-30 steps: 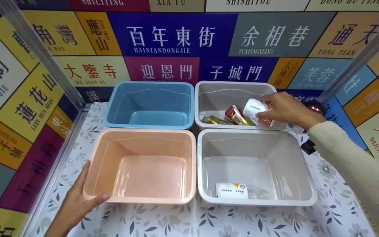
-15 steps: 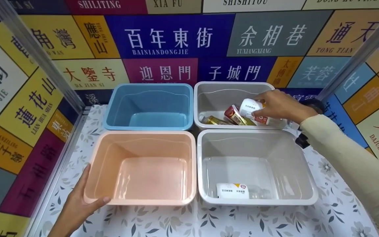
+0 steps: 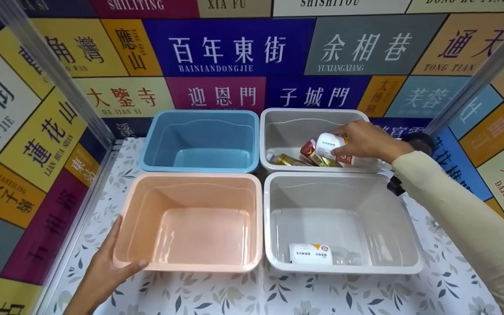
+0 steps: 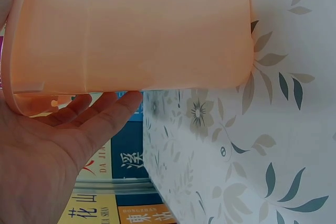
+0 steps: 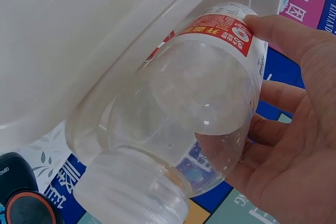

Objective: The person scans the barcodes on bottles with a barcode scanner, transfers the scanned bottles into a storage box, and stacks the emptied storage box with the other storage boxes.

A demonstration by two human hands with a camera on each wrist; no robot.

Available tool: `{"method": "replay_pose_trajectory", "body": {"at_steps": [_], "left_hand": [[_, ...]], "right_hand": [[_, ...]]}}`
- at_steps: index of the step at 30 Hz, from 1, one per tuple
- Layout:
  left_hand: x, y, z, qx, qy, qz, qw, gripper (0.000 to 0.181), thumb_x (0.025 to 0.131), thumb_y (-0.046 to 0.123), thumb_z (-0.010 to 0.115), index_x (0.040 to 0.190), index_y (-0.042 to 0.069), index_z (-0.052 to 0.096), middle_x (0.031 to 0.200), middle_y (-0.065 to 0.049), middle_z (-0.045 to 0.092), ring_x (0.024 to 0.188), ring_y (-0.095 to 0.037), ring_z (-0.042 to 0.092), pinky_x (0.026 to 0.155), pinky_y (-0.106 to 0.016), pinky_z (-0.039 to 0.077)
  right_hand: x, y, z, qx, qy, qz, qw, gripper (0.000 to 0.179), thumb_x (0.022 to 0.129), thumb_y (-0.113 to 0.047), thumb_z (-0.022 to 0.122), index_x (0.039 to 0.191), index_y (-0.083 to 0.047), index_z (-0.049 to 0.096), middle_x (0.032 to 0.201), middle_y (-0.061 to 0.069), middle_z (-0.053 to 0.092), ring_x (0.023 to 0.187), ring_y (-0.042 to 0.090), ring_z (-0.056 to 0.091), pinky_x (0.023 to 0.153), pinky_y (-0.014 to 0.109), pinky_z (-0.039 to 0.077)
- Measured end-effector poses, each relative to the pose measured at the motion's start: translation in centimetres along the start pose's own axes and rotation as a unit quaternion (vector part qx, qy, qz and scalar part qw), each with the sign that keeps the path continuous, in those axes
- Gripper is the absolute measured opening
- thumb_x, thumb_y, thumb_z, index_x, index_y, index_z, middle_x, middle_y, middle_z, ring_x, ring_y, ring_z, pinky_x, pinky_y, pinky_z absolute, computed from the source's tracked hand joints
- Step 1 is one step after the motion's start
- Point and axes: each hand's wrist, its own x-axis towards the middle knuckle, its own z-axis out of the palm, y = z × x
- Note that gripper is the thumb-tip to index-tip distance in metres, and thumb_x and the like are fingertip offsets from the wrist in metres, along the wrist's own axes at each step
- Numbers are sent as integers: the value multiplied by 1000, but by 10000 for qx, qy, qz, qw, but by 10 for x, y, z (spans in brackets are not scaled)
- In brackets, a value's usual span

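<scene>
My right hand (image 3: 365, 139) grips a clear plastic bottle (image 3: 328, 143) with a white and red label. It holds the bottle tilted within the rear grey bin (image 3: 315, 113). In the right wrist view the bottle's clear body (image 5: 184, 93) and cap (image 5: 131, 190) point toward the camera, thumb on the label. Beside it lie a red package (image 3: 308, 149) and a gold one (image 3: 289, 160), partly hidden by the front rim. My left hand (image 3: 103, 262) holds the peach bin (image 3: 190, 266) by its front left corner, thumb at the rim, fingers along the outer wall (image 4: 142, 35).
A blue bin (image 3: 204, 113) stands behind the peach one. In the front grey bin (image 3: 344, 268) another labelled bottle (image 3: 309, 253) lies on its side. All the bins stand close together on a flower-patterned tabletop (image 3: 217, 293), walled by sign-printed panels (image 3: 230, 43) behind and at both sides.
My right hand has shifted slightly left with the bottle, over the red package. The left hand keeps its hold on the peach bin.
</scene>
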Motion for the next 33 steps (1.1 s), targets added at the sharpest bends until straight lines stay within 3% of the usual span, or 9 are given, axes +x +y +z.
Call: {"method": "replay_pose_trajectory", "body": {"at_steps": [6, 9, 13, 21, 33], "left_hand": [[1, 0, 0, 32, 14, 86, 10000, 130, 92, 37, 92, 177, 39, -5, 182, -20, 17, 137, -40, 56, 110, -51, 51], [1, 0, 0, 74, 48, 193, 9998, 130, 91, 35, 93, 177, 39, -4, 182, -19, 18, 138, -40, 56, 106, -37, 52], [0, -1, -1, 135, 83, 281, 9995, 131, 90, 35, 95, 177, 40, -2, 182, -19, 18, 139, -41, 55, 103, -32, 51], [-2, -2, 1, 38, 63, 248, 9997, 132, 90, 34, 94, 177, 39, -4, 182, -20, 16, 141, -43, 52, 115, -62, 44], [-1, -5, 0, 31, 87, 289, 9995, 130, 91, 29, 94, 178, 36, -3, 182, -20, 14, 141, -43, 53, 115, -63, 44]], "right_hand": [[6, -1, 3, -43, -42, -45, 10000, 64, 95, -30, 89, 149, -3, 69, 135, 18, 76, 105, 34, 67, 101, 57, 56], [9, -2, 6, -137, -10, -173, 9998, 58, 94, -29, 89, 144, -3, 73, 126, 16, 79, 99, 32, 67, 93, 53, 58], [12, -2, 8, -271, 33, -327, 9991, 53, 93, -26, 90, 138, -3, 77, 121, 15, 80, 96, 30, 66, 88, 51, 57], [21, -3, 16, -302, -58, -357, 9989, 51, 92, -25, 90, 136, -3, 78, 117, 14, 81, 90, 28, 67, 85, 48, 55], [32, -2, 27, -480, -2, -316, 9983, 47, 89, -27, 92, 127, 0, 80, 103, 12, 81, 79, 27, 62, 73, 43, 50]]}}
